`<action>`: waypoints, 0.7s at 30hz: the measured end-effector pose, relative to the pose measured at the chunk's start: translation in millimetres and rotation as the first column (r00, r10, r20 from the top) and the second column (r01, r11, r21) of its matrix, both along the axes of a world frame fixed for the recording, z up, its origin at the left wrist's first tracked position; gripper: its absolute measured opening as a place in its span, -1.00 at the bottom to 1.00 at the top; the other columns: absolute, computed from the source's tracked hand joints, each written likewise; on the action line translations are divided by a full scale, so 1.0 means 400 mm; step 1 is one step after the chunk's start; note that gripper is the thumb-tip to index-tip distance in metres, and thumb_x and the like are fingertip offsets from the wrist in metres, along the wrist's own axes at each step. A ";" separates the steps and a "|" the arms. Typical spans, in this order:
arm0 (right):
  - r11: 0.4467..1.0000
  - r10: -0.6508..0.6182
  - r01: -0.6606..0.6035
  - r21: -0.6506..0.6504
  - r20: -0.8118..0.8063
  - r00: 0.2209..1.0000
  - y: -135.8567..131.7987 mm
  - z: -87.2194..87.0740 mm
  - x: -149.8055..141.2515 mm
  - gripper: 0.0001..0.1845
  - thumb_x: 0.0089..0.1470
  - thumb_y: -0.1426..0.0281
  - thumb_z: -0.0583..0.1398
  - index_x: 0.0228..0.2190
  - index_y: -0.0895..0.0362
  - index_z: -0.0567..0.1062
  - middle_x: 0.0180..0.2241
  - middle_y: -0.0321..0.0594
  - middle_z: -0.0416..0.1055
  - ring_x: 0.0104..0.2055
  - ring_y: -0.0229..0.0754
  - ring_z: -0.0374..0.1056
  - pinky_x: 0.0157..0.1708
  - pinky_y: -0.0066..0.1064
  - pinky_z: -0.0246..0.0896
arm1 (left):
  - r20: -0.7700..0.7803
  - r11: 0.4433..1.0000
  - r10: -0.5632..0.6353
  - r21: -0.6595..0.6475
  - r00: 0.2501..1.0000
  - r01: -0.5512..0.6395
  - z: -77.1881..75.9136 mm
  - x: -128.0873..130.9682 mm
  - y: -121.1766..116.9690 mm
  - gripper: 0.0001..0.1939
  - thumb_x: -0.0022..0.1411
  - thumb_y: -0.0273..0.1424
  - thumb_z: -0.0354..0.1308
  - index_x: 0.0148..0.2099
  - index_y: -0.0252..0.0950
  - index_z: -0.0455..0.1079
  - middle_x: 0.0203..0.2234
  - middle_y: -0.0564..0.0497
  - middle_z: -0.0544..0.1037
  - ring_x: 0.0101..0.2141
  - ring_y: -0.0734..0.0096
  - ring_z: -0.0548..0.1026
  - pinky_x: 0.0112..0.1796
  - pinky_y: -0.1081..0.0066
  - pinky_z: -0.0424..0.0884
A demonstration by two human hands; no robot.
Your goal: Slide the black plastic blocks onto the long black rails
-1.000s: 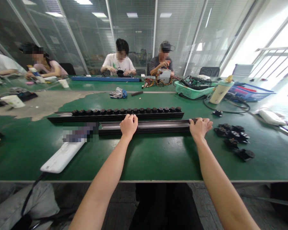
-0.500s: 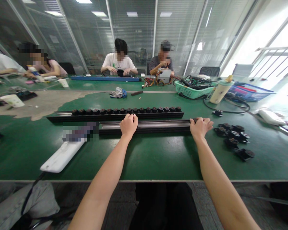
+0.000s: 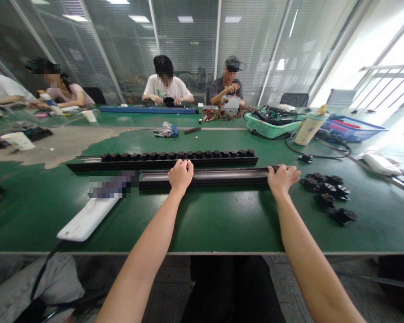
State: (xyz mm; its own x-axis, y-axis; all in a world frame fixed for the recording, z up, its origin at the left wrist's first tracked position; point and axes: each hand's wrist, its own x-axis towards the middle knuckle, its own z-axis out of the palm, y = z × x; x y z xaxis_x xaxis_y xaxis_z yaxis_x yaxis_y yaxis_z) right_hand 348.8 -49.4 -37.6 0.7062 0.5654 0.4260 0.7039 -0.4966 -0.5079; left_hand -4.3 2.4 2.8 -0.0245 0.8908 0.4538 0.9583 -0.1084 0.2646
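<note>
Near rail (image 3: 229, 176): shiny metal-looking channel (image 3: 222, 173). Tabletop (image 3: 229, 229): smooth, glossy. Green basket (image 3: 270, 128): plastic. Crumpled bundle (image 3: 167, 130): matt cloth.

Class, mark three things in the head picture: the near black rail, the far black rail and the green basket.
Near black rail (image 3: 230, 175): head view, on the bright strip in its channel.
Far black rail (image 3: 148, 165): head view, on its front wall.
Green basket (image 3: 267, 128): head view, on its front wall.

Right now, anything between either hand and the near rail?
Nothing visible. Left hand is on the near rail, left of its middle; right hand is at its right end. The far rail lies beyond, the loose parts to the right.
</note>
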 end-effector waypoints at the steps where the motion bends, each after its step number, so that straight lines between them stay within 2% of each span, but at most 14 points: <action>1: 1.000 -0.007 0.007 -0.004 -0.002 1.000 0.000 0.000 0.002 -0.62 0.23 0.24 0.17 -0.09 0.28 0.55 0.10 0.29 0.27 0.17 0.30 0.06 0.14 0.10 -0.02 | -0.001 1.000 0.002 -0.001 1.000 -0.002 0.000 0.000 0.000 -0.58 0.56 -0.23 -0.12 -0.16 -0.21 0.54 -0.14 -0.10 0.57 -0.25 0.23 0.57 -0.33 0.35 0.22; 14: 0.999 -0.026 0.026 -0.021 -0.028 0.999 0.003 -0.003 0.007 -0.54 0.25 0.22 0.15 0.00 0.30 0.53 0.11 0.36 0.28 0.18 0.37 0.08 0.11 0.13 0.00 | 0.003 1.000 -0.003 0.019 1.000 0.002 -0.004 0.000 0.002 -0.59 0.56 -0.23 -0.10 -0.20 -0.22 0.53 -0.16 -0.07 0.58 -0.28 0.26 0.57 -0.36 0.34 0.16; 21: 0.996 0.028 -0.028 -0.089 -0.004 1.000 -0.006 0.003 0.032 -0.55 0.25 0.13 0.13 -0.09 0.21 0.61 0.07 0.25 0.34 0.13 0.35 0.14 0.08 0.21 0.00 | -0.005 1.000 -0.003 0.009 1.000 0.003 -0.005 -0.001 0.004 -0.57 0.56 -0.22 -0.12 -0.18 -0.23 0.54 -0.15 -0.08 0.58 -0.28 0.27 0.57 -0.35 0.35 0.19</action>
State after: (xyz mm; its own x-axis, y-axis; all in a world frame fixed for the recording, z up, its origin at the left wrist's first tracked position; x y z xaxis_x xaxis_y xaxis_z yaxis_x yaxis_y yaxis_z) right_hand 361.6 -51.8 -36.5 0.6905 0.6206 0.3716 0.7171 -0.5198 -0.4644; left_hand -4.7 3.9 0.8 -0.0200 0.8869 0.4615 0.9592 -0.1131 0.2590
